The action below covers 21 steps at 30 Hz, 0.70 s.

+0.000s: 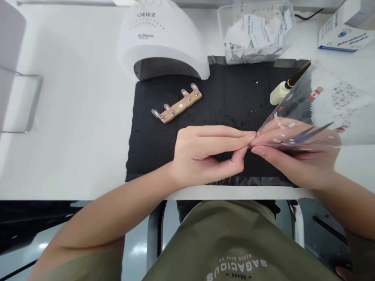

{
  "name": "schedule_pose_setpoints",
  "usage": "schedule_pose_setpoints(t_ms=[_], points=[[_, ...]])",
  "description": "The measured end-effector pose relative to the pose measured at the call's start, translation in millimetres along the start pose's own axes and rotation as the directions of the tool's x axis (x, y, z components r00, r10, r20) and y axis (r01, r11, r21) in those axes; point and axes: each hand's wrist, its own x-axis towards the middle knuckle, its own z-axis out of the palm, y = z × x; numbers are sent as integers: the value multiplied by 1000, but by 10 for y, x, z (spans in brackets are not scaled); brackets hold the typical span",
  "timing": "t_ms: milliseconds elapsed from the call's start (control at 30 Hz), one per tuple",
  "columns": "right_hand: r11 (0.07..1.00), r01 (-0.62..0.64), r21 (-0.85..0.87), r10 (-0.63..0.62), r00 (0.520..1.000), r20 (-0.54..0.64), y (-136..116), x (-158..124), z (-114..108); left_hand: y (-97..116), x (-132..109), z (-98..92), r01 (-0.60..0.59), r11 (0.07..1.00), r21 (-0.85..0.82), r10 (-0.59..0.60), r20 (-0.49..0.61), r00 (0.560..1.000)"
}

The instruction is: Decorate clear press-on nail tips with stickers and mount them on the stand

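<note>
1. The left hand is nearly closed, thumb and forefinger pinched at the edge of a clear decal sheet – whatever lies between the tips is too small to tell.
2. The right hand is part-closed, holding that sheet low, near its lower edge.
3. A close, light pinch suits such small work – both hands hover steadily over a black mat, near a wooden stick of clipped nail tips.

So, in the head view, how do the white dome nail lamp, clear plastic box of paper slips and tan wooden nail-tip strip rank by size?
1. White dome nail lamp
2. Clear plastic box of paper slips, though both run off the frame's top, so this order is unsure
3. Tan wooden nail-tip strip
</note>
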Motion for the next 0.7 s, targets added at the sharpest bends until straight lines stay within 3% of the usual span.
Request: schedule_pose_setpoints(t_ms=[300,500,700], points=[[1000,-2,12,2,1000,-11,9,13,14,-30,0,21,-14,998,-62,13,-14,1000],[969,-136,205,140,990,-7,25,14,-8,-76,1,81,-34,992,-120,27,-62,998],[890,-288,352,265,957,115,45,27,-59,-96,25,74,59,980,-192,-79,-98,992]])
